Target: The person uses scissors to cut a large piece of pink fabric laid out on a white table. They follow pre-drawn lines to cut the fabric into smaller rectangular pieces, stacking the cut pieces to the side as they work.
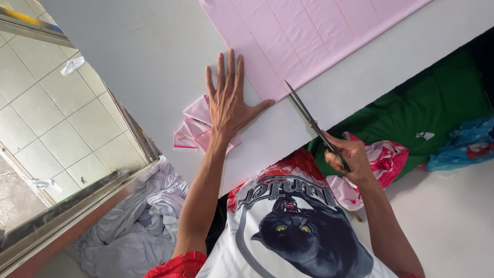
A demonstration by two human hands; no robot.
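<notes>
Left hand [229, 100] lies flat in the middle of the frame, fingers spread wide apart, palm down on the white table [154, 56]. Its thumb and fingertips press the lower corner of the pink cloth [303, 36], which stretches from there to the upper right of the frame. Under the wrist sits a small heap of pink scraps [191, 128], just left of centre. Right hand [350, 157], right of centre, is clamped around the handles of the scissors [309, 118]. Their blades look closed together and point up and left, the tip just beside the cut edge of the pink cloth. Green fabric [432, 108] lies at the right edge. Crumpled white fabric [149, 216] hangs at the lower left, below the table's metal rim.
</notes>
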